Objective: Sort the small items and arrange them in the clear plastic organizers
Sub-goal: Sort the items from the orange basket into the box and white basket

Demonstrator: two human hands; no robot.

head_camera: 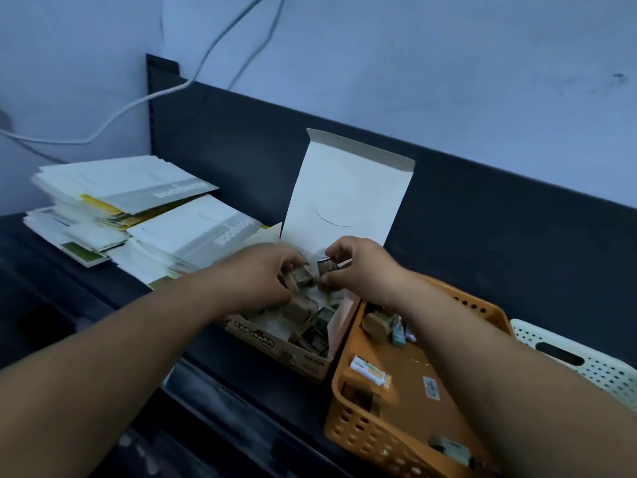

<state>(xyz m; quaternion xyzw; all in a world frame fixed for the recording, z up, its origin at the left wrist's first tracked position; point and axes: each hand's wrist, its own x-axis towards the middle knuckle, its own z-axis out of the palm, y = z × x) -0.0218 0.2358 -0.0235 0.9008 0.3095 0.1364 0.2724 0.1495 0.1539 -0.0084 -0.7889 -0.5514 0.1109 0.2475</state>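
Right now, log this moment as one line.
left hand: grips wooden piece | right hand: pinches dark block | where: over open cardboard box | beside: orange basket

The dark tabletop [51, 288] carries paper stacks [120, 208] at left and an open cardboard box [275, 350] at centre. An orange basket [365, 432] touches the box at lower right, with a white basket [586, 367] just beside it.

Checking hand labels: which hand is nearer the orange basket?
Right. The right hand is by the far-left corner of the orange basket; the left hand is farther left, over the cardboard box.
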